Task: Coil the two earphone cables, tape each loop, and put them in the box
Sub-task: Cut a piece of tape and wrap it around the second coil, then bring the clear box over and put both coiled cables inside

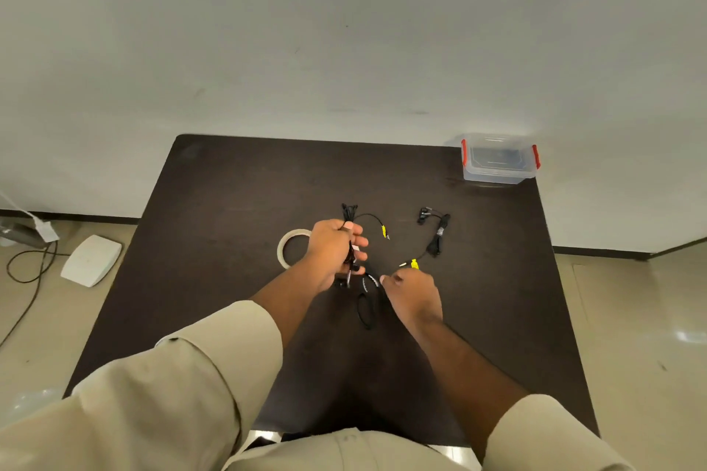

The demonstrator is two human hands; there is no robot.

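Observation:
My left hand [334, 250] is closed around a bundle of black earphone cable [349, 216], whose yellow plug [384, 230] sticks out to the right. A loose black loop [365, 308] of cable hangs below, between my hands. My right hand [415, 296] hovers just right of that loop with fingers curled; whether it pinches the cable I cannot tell. A second black earphone [438, 237] lies on the dark table [229, 222], its yellow plug [414, 263] near my right fingertips. A roll of pale tape [287, 247] lies partly behind my left hand. The clear box [497, 161] with red clips stands at the far right corner.
The table stands against a pale wall. On the floor to the left lie a white flat device [92, 260] and black cords [34, 271]. My beige sleeves [183, 394] fill the near edge of the view.

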